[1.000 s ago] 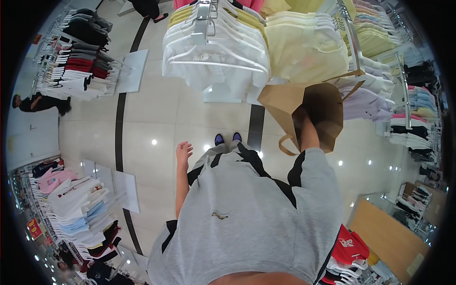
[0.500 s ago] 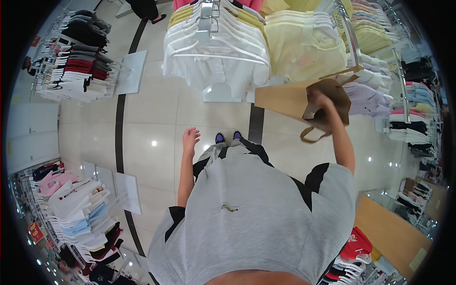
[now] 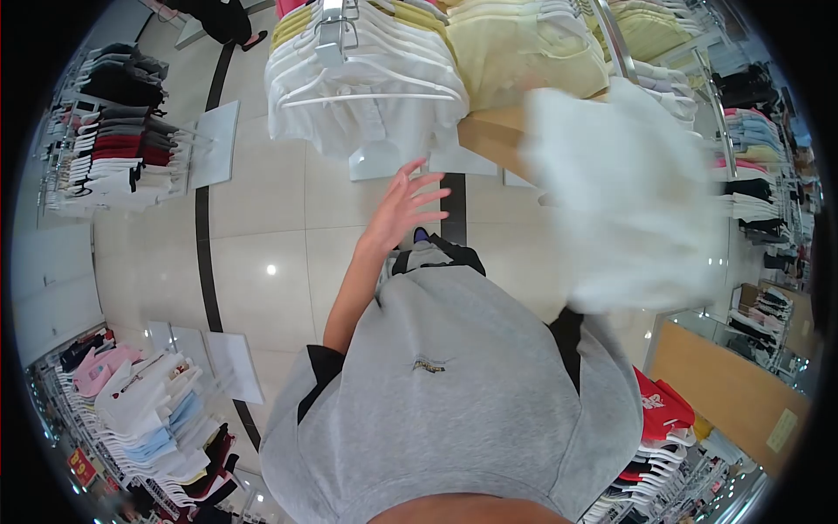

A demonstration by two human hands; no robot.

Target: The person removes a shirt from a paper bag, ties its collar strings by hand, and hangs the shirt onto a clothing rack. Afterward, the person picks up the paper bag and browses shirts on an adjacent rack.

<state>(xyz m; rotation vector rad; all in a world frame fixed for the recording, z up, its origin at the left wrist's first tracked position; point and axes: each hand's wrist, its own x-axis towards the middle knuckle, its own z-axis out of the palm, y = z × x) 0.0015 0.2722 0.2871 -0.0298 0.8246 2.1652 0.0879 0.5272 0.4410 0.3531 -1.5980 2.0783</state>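
Note:
A white garment (image 3: 628,201), smeared by motion, hangs in front of my right side and hides my right hand and forearm. Behind its left edge part of the brown paper bag (image 3: 496,137) shows, below the pale yellow clothes (image 3: 524,65). My left hand (image 3: 408,208) is raised over the floor with its fingers spread and nothing in it, below the white tops (image 3: 367,96) on white hangers.
Racks of dark and red clothes (image 3: 122,140) stand at the upper left, pale clothes (image 3: 157,402) at the lower left. At the lower right are a red garment (image 3: 661,406) and a wooden panel (image 3: 733,384). A person in black (image 3: 223,19) stands at the top left.
The white garment has come into view out of the bag's area, covering my right hand and most of the bag. My left hand has moved up and right, its fingers spreading. The view has shifted slightly.

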